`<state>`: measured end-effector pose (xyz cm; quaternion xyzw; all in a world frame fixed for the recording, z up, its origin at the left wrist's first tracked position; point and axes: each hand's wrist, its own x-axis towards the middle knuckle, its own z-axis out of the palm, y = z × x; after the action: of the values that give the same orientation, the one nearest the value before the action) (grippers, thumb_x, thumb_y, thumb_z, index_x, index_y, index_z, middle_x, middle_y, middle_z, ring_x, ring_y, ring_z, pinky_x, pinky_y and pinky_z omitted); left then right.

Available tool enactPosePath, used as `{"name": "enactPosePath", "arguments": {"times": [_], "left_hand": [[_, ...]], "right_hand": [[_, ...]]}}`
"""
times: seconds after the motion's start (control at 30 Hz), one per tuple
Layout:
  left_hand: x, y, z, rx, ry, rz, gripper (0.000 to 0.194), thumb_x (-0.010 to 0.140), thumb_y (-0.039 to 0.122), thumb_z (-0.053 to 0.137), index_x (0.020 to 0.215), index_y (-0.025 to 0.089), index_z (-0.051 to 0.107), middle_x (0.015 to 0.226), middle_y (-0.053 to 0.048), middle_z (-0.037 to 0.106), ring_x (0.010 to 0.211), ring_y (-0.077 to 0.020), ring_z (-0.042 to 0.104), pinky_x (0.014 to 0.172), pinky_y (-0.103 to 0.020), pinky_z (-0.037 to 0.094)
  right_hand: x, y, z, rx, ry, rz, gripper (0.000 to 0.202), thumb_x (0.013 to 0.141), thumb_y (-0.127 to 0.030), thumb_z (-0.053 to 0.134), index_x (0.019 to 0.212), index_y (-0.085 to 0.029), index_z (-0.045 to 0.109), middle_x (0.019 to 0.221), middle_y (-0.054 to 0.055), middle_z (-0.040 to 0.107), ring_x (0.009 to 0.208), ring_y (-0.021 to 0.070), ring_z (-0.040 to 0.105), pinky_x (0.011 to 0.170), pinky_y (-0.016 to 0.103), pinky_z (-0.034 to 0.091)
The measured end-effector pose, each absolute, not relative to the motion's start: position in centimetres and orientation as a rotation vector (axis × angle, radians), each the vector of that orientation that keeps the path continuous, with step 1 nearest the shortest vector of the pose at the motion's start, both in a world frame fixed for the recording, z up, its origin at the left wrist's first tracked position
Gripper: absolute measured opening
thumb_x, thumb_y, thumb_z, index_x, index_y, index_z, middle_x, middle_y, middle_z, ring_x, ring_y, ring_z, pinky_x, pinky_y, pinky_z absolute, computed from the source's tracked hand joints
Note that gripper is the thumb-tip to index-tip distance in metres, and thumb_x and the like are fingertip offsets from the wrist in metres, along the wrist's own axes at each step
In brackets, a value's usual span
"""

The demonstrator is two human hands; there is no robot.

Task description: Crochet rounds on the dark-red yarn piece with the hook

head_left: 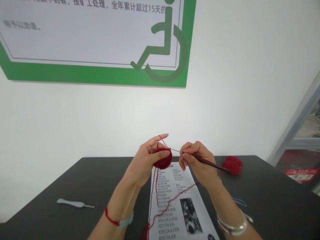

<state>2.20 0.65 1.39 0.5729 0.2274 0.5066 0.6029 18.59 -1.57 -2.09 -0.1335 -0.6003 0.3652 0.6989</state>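
Observation:
A round piece of dark red crochet (162, 161) is pinched between the thumb and fingers of my left hand (146, 160), whose index finger stretches up with red yarn looped over it. My right hand (198, 160) grips a crochet hook (208, 162) with a dark handle. The hook's thin metal tip reaches left to the upper edge of the crochet piece, where the yarn meets it. Strands of red yarn (170, 201) hang below the piece and trail across a printed sheet (165, 190) lying under my hands.
A ball of red yarn (233, 165) sits at the back right of the black table (120, 170). On the left lies a white-handled crochet hook (75, 203). A blue loop (239, 201) rests beside my right forearm. Behind the table rises a white wall with a green-framed sign (100, 75).

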Motion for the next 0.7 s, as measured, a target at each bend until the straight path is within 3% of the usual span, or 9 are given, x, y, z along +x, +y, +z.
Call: {"name": "enactPosePath", "arguments": {"times": [0.2, 0.47, 0.7], "left_hand": [[2.0, 0.7, 1.5, 1.349, 0.524, 1.127, 0.054, 0.064, 0.014, 0.078, 0.116, 0.016, 0.063, 0.064, 0.004, 0.061, 0.053, -0.0076, 0.05, 0.052, -0.021, 0.033], [1.3, 0.8, 1.7, 1.412, 0.511, 1.032, 0.053, 0.066, 0.016, 0.077, 0.117, 0.015, 0.063, 0.063, 0.003, 0.06, 0.052, -0.0071, 0.047, 0.05, -0.021, 0.03], [1.1, 0.8, 1.7, 1.484, 0.529, 0.982, 0.049, 0.065, 0.014, 0.077, 0.113, 0.015, 0.066, 0.066, 0.002, 0.059, 0.057, -0.0091, 0.049, 0.055, -0.023, 0.033]], "right_hand": [[19.3, -2.2, -1.7, -0.438, -1.405, 0.766, 0.016, 0.078, -0.023, 0.072, 0.072, -0.02, 0.057, 0.071, -0.002, 0.058, 0.048, 0.0074, 0.05, 0.041, 0.022, 0.039], [20.0, -2.8, -1.5, -0.48, -1.453, 0.822, 0.013, 0.077, -0.017, 0.071, 0.071, -0.02, 0.06, 0.072, -0.002, 0.06, 0.048, 0.0063, 0.047, 0.041, 0.021, 0.036], [20.8, -2.0, -1.4, -0.401, -1.446, 1.012, 0.019, 0.074, -0.02, 0.074, 0.068, -0.019, 0.056, 0.068, -0.002, 0.061, 0.044, 0.0061, 0.049, 0.038, 0.02, 0.035]]}}
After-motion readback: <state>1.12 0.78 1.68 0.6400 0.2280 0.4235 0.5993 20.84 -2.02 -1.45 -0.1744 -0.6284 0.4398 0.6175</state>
